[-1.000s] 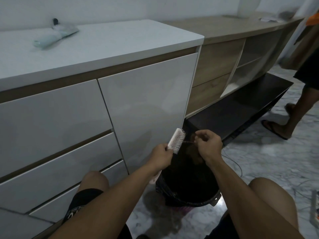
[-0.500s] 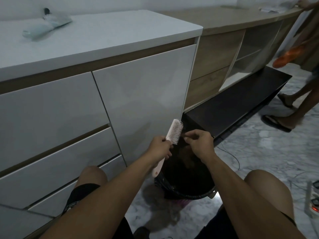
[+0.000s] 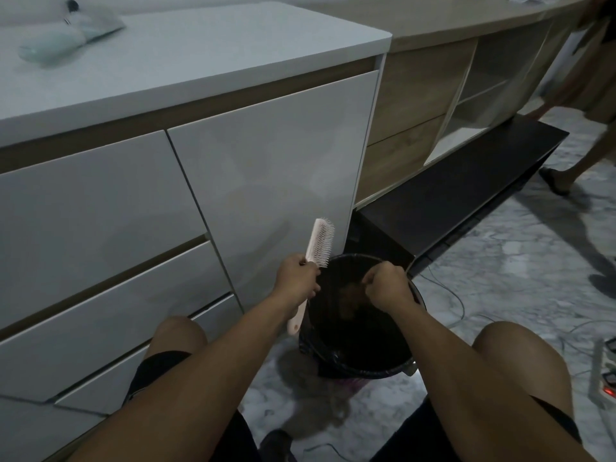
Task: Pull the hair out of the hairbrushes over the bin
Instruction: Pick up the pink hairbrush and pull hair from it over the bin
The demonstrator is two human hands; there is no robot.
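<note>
Over the bin [image 3: 360, 328], left hand [image 3: 297, 278] grips hairbrush [image 3: 318, 243] upright.

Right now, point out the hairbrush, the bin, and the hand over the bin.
pink hairbrush [image 3: 320, 243]: head view, on the bristle head.
black bin [image 3: 366, 370]: head view, on the near outer wall.
right hand [image 3: 386, 287]: head view, on the back of the closed fist.

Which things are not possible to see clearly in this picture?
- Head view: hair in the right hand is too fine and dim; curled fingers hide it.
- Contents of the bin: lost in darkness.
- Hair left on the pink hairbrush: too small.
- Pale object on countertop: blurred.
</note>
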